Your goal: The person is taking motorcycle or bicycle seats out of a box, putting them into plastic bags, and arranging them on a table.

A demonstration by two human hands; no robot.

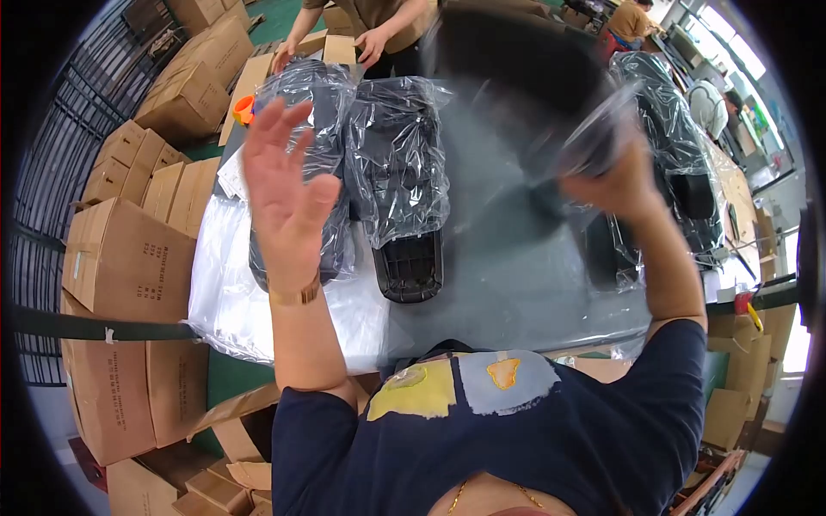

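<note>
My right hand (621, 176), smeared by motion, grips the clear plastic bag around a long black moulded part (525, 64). The part is lifted above the table's far right half and is blurred too. My left hand (280, 185) is raised over the left side with its fingers spread and nothing in it. Below and beyond it lies a bagged black part (318, 116). Just right of that, another black part (409, 267) rests hollow, ribbed side up. Its clear bag (397, 163) covers most of it and leaves the near end bare.
More bagged black parts (671, 129) lie along the grey table's (508, 301) right side. Clear plastic sheeting (228, 284) covers its left edge, near an orange tool (243, 110). Across the table, a co-worker's hands (372, 45) are at an open carton (340, 47). Cartons (129, 258) stand stacked left.
</note>
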